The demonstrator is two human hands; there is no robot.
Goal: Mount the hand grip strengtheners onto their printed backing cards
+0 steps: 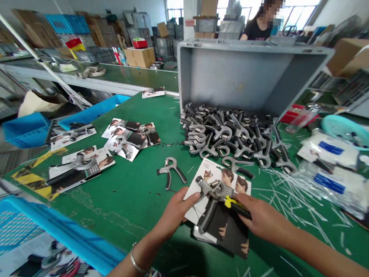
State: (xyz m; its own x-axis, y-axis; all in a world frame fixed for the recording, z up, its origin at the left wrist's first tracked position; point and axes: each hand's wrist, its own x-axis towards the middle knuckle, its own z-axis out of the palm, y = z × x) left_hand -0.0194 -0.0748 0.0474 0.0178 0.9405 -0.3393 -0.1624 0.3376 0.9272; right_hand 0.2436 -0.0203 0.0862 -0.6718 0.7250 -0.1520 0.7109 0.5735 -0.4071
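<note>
A grey-and-black hand grip exerciser (211, 202) lies on a printed card (197, 170) just above the table. My left hand (179, 210) is closed on the card's left edge, its thumb pressed against the exerciser. At the right, my right hand (257, 213) is closed round a dark handle at the exerciser's side. A small yellow piece (229, 202) shows by its fingertips; its kind is unclear. More card stock shows beneath the top card. Another loose hand grip exerciser (171, 172) rests on the green table beyond my left hand.
A grey crate (239, 78) lies on its side, with a heap of hand grip exercisers (237, 137) at its opening. Carded exercisers (79, 165) lie leftward; a blue basket (48, 230) stands front left. White strips (296, 201), plastic packs (330, 183) and a turquoise bowl (350, 130) are rightward. A person (260, 26) is behind.
</note>
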